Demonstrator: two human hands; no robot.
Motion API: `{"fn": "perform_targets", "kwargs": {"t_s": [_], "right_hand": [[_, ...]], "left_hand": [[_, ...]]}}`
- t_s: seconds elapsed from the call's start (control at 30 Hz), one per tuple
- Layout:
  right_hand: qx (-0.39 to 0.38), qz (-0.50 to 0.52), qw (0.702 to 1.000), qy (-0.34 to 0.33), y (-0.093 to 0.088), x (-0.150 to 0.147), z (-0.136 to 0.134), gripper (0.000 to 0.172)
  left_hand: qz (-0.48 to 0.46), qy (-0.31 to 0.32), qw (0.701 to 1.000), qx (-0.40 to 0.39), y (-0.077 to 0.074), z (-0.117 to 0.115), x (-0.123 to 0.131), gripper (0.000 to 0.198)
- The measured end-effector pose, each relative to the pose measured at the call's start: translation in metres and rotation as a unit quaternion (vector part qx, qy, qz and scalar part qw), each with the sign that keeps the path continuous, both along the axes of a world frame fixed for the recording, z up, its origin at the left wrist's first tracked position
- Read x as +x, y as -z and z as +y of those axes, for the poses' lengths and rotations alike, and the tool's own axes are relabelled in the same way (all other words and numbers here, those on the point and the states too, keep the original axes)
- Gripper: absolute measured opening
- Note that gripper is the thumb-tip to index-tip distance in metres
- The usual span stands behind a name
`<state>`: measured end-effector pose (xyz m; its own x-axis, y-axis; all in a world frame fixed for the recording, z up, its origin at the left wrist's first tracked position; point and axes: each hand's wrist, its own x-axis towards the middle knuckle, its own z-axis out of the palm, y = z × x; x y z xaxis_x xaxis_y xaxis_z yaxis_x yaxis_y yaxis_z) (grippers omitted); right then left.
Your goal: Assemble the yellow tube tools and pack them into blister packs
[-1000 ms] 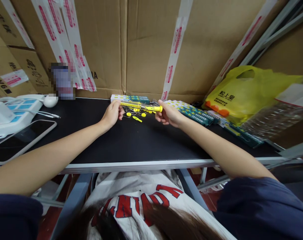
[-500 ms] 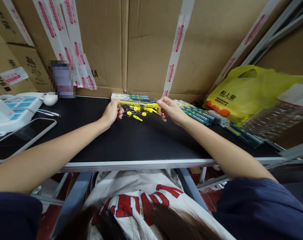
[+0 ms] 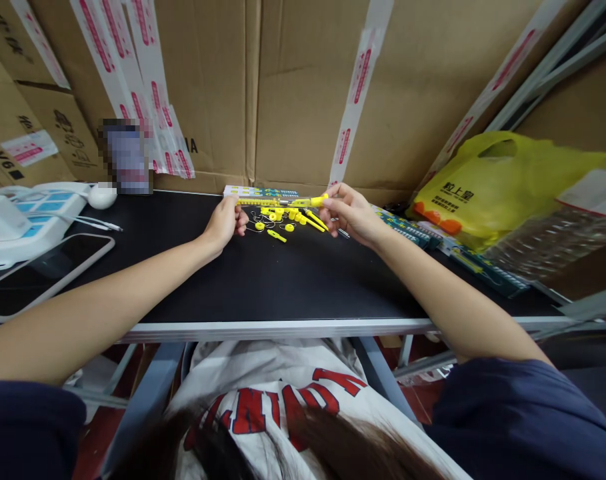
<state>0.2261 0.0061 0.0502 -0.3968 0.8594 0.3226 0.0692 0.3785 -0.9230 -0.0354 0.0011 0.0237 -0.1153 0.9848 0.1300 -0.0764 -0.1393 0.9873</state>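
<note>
A slim yellow-and-clear tube-like tool (image 3: 257,201) is held level above the far part of the black tabletop. My left hand (image 3: 223,225) pinches its left end between thumb and fingers. At the other end, my right hand (image 3: 350,212) pinches the yellow tip, and a darker, metallic-looking stretch shows left of it. Its exact kind cannot be made out. Beneath lie small yellow parts: round pieces (image 3: 289,228), a flat yellow clip-like piece (image 3: 277,235), a yellow pointed stick (image 3: 315,221) and thin wire loops. Short silvery rods (image 3: 343,233) lie under my right hand.
Printed boxes (image 3: 407,230) lie beyond and right of my right hand, beside a yellow plastic bag (image 3: 497,187) and a clear plastic package (image 3: 547,233). At left are a power strip (image 3: 57,210) with cables and a phone (image 3: 47,273). Cardboard (image 3: 303,93) walls the back.
My right hand has moved slightly right with the yellow end, and the metallic-looking stretch now shows in the tool's middle. My left hand stays nearly still.
</note>
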Motion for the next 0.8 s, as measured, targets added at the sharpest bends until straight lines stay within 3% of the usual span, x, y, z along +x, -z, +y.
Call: {"fn": "perform_targets", "kwargs": {"t_s": [0.27,0.6,0.7,0.8], "right_hand": [[-0.024,-0.049,0.998,0.038,0.003,0.001,0.006,0.05],[-0.056,-0.082,0.994,0.039,0.015,-0.003,0.009,0.063],[-0.104,-0.074,0.992,0.023,0.015,-0.005,0.009,0.063],[-0.201,-0.053,0.978,-0.014,0.01,-0.007,0.006,0.061]], "left_hand": [[0.007,0.003,1.0,0.009,-0.001,-0.002,0.003,0.031],[0.042,0.012,0.999,0.032,-0.001,-0.003,0.002,0.03],[0.05,0.011,0.998,0.037,0.0,-0.003,0.002,0.029],[0.058,0.01,0.997,0.049,0.0,-0.003,0.002,0.028]]}}
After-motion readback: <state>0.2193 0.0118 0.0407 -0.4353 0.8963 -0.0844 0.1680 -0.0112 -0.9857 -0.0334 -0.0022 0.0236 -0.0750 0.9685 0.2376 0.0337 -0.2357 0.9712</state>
